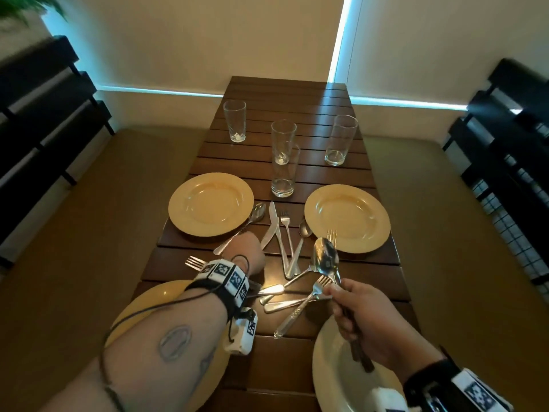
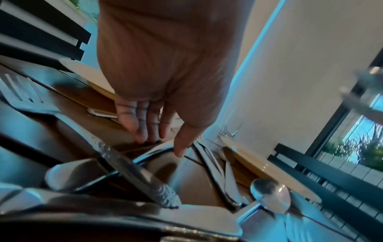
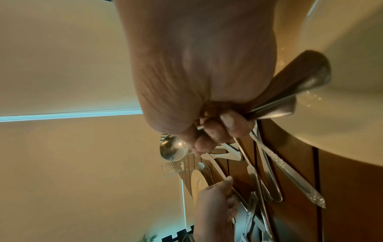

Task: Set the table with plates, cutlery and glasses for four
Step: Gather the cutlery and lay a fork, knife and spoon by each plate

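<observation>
Four yellow plates lie on the wooden slat table (image 1: 297, 364): far left (image 1: 211, 203), far right (image 1: 347, 218), near left (image 1: 166, 295) under my left forearm, near right (image 1: 332, 367). Several clear glasses (image 1: 283, 142) stand beyond them. Loose cutlery (image 1: 285, 242) is heaped between the plates. My right hand (image 1: 353, 310) grips a spoon (image 1: 326, 260) and a fork (image 1: 331, 234) by their handles above the near right plate; the right wrist view shows the handles (image 3: 300, 78) jutting from my fist (image 3: 215, 131). My left hand (image 1: 246, 254) reaches down to the heap with straight fingers (image 2: 143, 127) and holds nothing.
Cushioned benches (image 1: 89, 233) with dark slatted backs (image 1: 44, 108) run along both long sides of the table. A cream wall closes the far end. One fork (image 1: 194, 261) lies apart beside my left wrist, and an ornate-handled fork (image 1: 297, 313) lies by the near right plate.
</observation>
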Available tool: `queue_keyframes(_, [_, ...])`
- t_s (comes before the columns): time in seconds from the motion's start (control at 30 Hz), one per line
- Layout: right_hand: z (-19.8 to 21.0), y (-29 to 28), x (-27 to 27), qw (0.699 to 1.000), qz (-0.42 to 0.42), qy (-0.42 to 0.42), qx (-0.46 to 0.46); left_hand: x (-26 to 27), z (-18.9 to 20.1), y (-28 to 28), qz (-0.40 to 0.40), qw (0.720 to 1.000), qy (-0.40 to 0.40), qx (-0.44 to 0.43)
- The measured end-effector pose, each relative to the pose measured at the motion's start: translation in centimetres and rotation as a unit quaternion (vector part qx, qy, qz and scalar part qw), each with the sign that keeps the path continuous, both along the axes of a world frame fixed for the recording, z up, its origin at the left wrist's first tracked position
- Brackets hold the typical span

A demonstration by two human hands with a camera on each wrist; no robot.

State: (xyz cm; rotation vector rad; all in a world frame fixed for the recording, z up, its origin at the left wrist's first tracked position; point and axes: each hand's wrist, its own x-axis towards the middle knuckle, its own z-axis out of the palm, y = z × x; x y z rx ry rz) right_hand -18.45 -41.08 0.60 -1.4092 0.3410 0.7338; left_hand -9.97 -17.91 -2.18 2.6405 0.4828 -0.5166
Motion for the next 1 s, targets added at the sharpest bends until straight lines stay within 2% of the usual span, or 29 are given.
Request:
queue_keyframes(0.3, [1.6, -1.2, 0.4, 1.000, -0.026, -0.011, 0.002, 1.6, -1.0, -0.8, 0.004, 1.000, -0.002, -0.014])
queue_keyframes(0.43, [1.6, 0.4, 2.3, 0.999, -0.047, -0.013, -0.001, 2.6, -1.2, 0.1, 0.011, 0.996, -0.037, -0.075])
queue_keyframes(0.53, [2.1, 1.9, 3.8, 0.998, -0.065, -0.004, -0.006, 3.1, -0.4, 1.2, 0.026, 0.987, -0.088, -0.132])
queue_keyframes(0.63, [2.7, 3.7, 4.9, 0.995, -0.097, 0.014, -0.012, 3.4, 0.6, 2.4, 0.035, 0.981, -0.106, -0.160])
queue_keyframes(0.8, [3.8, 6.0, 6.3, 0.992, -0.123, 0.019, -0.007, 3.7, 0.2, 4.5, -0.013, 0.995, -0.025, -0.100])
queue_keyframes(1.0, [4.4, 6.4, 6.4, 0.991, -0.128, 0.027, -0.002, 3.5, -0.8, 4.8, -0.066, 0.997, 0.015, -0.034])
